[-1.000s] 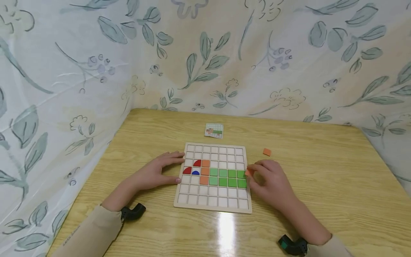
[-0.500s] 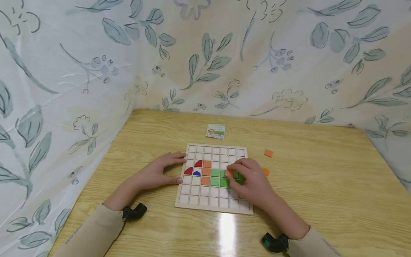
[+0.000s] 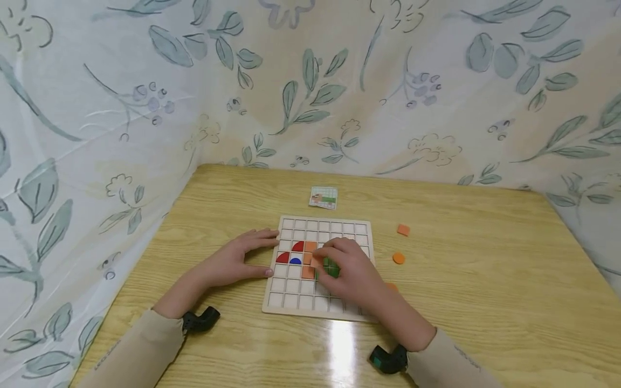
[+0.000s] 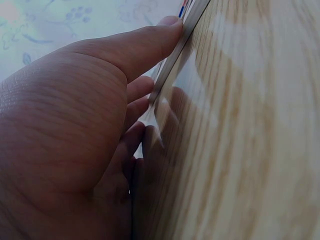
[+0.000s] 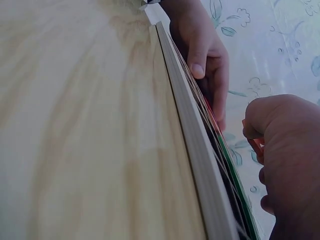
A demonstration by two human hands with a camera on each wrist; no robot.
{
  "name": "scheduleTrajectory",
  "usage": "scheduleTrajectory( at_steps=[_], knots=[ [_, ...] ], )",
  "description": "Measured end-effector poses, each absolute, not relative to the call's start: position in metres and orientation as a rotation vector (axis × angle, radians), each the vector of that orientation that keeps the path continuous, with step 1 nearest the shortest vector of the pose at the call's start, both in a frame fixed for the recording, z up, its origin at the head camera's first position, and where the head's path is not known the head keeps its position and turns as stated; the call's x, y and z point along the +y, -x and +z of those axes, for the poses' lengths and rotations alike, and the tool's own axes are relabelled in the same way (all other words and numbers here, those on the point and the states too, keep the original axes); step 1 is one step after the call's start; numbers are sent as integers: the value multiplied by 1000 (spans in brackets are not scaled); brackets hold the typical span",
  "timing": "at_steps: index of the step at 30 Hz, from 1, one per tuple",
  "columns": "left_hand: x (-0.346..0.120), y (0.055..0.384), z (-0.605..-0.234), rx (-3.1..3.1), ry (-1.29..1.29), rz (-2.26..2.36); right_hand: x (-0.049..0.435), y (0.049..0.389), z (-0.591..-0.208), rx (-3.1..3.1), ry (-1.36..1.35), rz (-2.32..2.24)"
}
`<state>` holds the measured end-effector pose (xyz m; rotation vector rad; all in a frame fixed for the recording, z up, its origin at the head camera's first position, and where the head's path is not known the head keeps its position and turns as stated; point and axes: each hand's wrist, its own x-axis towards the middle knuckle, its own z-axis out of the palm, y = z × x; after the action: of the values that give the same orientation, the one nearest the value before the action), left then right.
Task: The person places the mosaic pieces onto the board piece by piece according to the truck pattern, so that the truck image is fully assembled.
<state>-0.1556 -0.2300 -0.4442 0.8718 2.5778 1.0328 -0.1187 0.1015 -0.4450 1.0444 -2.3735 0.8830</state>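
A wooden grid board (image 3: 283,299) lies flat on the table. My left hand (image 3: 228,262) rests along its left edge, fingers extended and thumb touching the rim, as the left wrist view confirms. Over the board's middle, my right hand (image 3: 350,274) pinches a small orange tile (image 3: 316,261) between thumb and fingers; that tile (image 5: 255,144) is tilted above the board in the right wrist view. Set into the grid are red quarter-circles (image 3: 298,247), a blue half-circle (image 3: 295,261), orange squares (image 3: 310,246) and green squares (image 3: 332,268). The right hand hides part of the green ones.
A small printed card (image 3: 323,198) lies beyond the board. To the right are an orange square (image 3: 403,230), an orange disc (image 3: 399,258) and another orange piece (image 3: 391,288), partly behind the right wrist. Floral cloth (image 3: 310,108) hangs behind the table.
My right hand has moved left across the board from its right edge, carrying the orange tile. The orange disc and another orange piece have come into sight. The left hand stays put.
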Motion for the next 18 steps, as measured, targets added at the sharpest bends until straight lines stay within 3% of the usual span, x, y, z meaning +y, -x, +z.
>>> scheduleTrajectory(
  at_steps=[18],
  knots=[
    [-231,156,-444,2575,-860,1037,65,125,-447,-2373,-1189,812]
  ],
)
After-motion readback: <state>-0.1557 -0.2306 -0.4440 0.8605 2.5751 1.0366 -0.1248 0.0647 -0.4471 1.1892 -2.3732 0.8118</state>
